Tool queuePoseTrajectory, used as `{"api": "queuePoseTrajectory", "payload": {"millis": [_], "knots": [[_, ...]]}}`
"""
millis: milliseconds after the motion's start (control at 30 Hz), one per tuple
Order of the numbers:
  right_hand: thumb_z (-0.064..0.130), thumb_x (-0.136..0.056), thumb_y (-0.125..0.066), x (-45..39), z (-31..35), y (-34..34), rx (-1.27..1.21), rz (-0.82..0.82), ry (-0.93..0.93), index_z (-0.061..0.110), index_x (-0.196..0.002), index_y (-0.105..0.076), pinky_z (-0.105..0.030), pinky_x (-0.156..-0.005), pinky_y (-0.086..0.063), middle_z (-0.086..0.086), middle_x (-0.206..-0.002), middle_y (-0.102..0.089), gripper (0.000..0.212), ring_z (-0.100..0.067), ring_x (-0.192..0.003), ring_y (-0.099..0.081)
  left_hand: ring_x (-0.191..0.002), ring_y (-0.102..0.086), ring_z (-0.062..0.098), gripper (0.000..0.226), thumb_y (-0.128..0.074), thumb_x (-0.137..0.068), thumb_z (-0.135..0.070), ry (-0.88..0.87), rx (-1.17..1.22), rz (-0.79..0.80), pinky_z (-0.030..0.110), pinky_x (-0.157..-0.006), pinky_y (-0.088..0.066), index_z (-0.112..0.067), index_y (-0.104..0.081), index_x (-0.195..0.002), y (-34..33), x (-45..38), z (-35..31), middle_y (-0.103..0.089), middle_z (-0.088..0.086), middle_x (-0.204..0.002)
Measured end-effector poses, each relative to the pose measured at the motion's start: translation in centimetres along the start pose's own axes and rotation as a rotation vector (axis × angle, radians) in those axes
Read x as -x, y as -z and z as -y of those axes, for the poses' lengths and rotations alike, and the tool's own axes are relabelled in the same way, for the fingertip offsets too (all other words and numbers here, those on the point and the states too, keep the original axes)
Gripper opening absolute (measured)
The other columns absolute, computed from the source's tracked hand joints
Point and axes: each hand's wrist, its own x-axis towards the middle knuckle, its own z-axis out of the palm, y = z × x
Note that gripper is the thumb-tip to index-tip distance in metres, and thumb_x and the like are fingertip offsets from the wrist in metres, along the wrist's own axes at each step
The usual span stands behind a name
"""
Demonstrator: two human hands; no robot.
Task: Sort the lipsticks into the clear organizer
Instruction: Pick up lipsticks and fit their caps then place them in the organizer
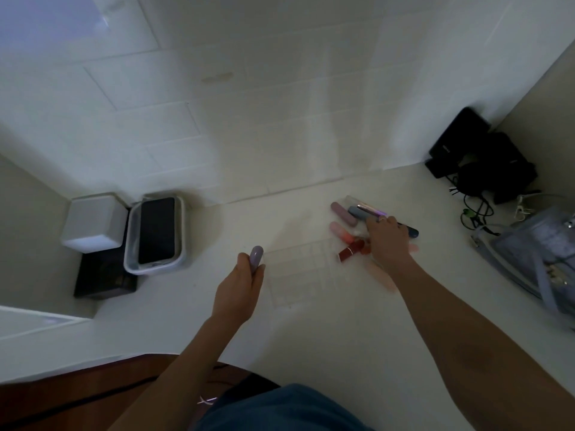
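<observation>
- The left hand gripped a lilac lipstick upright, fingers wrapped round its lower half with the rounded cap standing clear above them, just beside the left edge of the clear organizer; held that way, it looked ready to be lowered end-first into a slot.
- The organizer lay flat on the counter between the two hands, its grid of compartments faint against the pale surface; I saw nothing standing in it, though the dim, soft picture left that unsure.
- The right hand reached into the pile of lipsticks beyond the organizer's right corner, fingers bent down over them; whether it had one pinched could not be told.
- The pile lay loose: a mauve tube, a long grey-blue one across it, a pink one and a dark red one nearest the organizer, likely kept close for short reaches.
- The counter was off-white, backed by a pale tiled wall.
- At the left sat a white tray holding a phone, beside a white box.
- At the right stood black devices with cables and a grey bag.
</observation>
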Motion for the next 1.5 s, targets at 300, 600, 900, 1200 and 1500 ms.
{"api": "queuePoseTrajectory", "payload": {"millis": [300, 600, 900, 1200, 1500], "knots": [[0.011, -0.095, -0.051, 4.1, 4.7, 3.7, -0.970, -0.150, 0.088, 0.009, -0.116, -0.057, -0.005, -0.072, -0.048, 0.003, -0.110, -0.063, 0.022, 0.001, -0.078, -0.058, -0.062, -0.063, 0.017, 0.025, -0.055, -0.092, -0.031, -0.006, 0.269, -0.092, 0.037, -0.055, -0.050, -0.009, -0.042, -0.090, 0.4, -1.4, -1.8, -0.061, 0.002, -0.075], [0.015, -0.085, -0.066, 7.2, 9.4, 3.5, -1.066, -0.029, 0.269, 0.016, -0.108, -0.070, -0.010, -0.081, -0.039, -0.005, -0.101, -0.061, 0.023, -0.009, -0.093, -0.052, -0.079, -0.070, 0.023, 0.036, -0.078, -0.073, -0.005, 0.197, 0.904, 0.099, 0.036, -0.076, -0.059, -0.014, -0.043, -0.070, 0.7, -3.0, -3.4, -0.072, 0.011, -0.087], [0.010, -0.080, -0.072, 6.6, 8.8, 3.6, -1.434, 0.009, 0.030, 0.029, -0.115, -0.051, -0.024, -0.078, -0.053, 0.003, -0.103, -0.057, 0.045, -0.010, -0.087, -0.058, -0.068, -0.062, 0.016, 0.020, -0.068, -0.084, -0.021, 0.047, 0.480, 0.153, 0.033, -0.068, -0.051, -0.006, -0.056, -0.091, 0.1, -3.5, -4.9, -0.065, 0.002, -0.078], [0.005, -0.091, -0.047, 2.2, -0.2, 1.3, -0.896, -0.291, -0.285, 0.013, -0.109, -0.055, -0.035, -0.070, -0.046, -0.012, -0.102, -0.062, 0.022, -0.026, -0.087, -0.057, -0.079, -0.054, 0.023, 0.014, -0.051, -0.092, -0.010, 0.100, 0.607, -0.011, 0.037, -0.067, -0.041, -0.011, -0.038, -0.096, 0.5, -7.6, -3.9, -0.056, 0.015, -0.093], [0.008, -0.096, -0.039, -3.6, -1.4, 0.8, -0.348, -0.011, -0.200, 0.012, -0.133, -0.046, -0.043, -0.098, -0.039, -0.016, -0.134, -0.050, 0.038, -0.034, -0.123, -0.045, -0.075, -0.051, 0.025, 0.016, -0.047, -0.095, -0.017, 0.063, 0.261, 0.213, 0.033, -0.067, -0.034, -0.003, -0.039, -0.095, -1.2, -8.2, -4.1, -0.056, 0.014, -0.090]]}}
